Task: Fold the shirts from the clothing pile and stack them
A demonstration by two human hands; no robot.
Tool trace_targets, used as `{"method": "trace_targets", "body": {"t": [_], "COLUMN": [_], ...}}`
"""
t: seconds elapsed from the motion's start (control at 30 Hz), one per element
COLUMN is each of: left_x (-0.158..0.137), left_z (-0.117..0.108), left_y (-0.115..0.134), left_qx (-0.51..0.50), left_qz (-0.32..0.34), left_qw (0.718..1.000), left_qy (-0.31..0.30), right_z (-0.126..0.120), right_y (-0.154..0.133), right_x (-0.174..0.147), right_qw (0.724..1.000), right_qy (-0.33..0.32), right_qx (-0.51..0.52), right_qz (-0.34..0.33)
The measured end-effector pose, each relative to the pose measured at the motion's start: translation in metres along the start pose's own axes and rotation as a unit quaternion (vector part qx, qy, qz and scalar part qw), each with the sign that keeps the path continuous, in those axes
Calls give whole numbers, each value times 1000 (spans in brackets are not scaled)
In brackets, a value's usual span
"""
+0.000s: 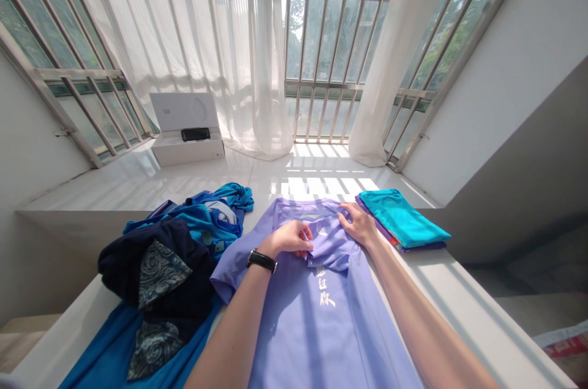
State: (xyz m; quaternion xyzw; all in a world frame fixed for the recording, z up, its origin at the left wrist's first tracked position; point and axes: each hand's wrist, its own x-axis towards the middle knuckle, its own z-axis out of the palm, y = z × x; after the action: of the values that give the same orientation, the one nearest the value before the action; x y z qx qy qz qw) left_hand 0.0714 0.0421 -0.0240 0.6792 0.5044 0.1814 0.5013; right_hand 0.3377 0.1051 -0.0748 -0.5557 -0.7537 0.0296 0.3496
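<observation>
your left hand (294, 237) is closed in a pinch on the lavender shirt (307, 328), fingertips and thumb together on a fold of its cloth. your right hand (358, 225) lies on the same shirt near the collar, fingers spread and slightly bent over the fabric; whether they grip it or only press it cannot be told. the shirt is spread beneath and between your hands and runs back toward you between your forearms, with a bunched fold across its chest and pale lettering (326, 292) just nearer you than that fold. a black-strapped watch (263, 261) sits on your left wrist. left of your left hand is a loose pile of clothes (184, 242), blue and dark, with swirl-patterned cloth at its near side. just right of your right hand, a folded stack (404, 217), turquoise on top, rests on the white surface (463, 309). well beyond your left hand stands an open white box (188, 151) holding a black device (196, 134).
</observation>
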Motion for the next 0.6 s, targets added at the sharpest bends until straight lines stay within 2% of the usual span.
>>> {"method": "trace_targets", "body": {"t": [0.07,0.13,0.2,0.3,0.4,0.5,0.6], "left_x": [5,12,17,21,21,21,23], "left_z": [0,2,7,16,23,25,23], "left_y": [-4,-9,-13,-16,-16,-15,-13], "left_qx": [78,141,184,237,269,267,208], "left_qz": [39,52,33,2,0,17,46], "left_qw": [990,964,942,921,906,911,929], "left_qy": [108,219,277,309,327,314,304], "right_z": [1,2,1,1,2,4,5], "right_y": [0,1,2,4,6,7,8], "right_x": [-1,-2,-2,-1,-1,-1,-1], "right_qw": [1000,1000,1000,999,999,999,999], "right_qy": [-22,-25,-25,-33,-32,-32,-33], "right_qx": [-12,-17,-16,-16,-19,-22,-28], "right_qz": [0,3,4,5,4,4,11]}}
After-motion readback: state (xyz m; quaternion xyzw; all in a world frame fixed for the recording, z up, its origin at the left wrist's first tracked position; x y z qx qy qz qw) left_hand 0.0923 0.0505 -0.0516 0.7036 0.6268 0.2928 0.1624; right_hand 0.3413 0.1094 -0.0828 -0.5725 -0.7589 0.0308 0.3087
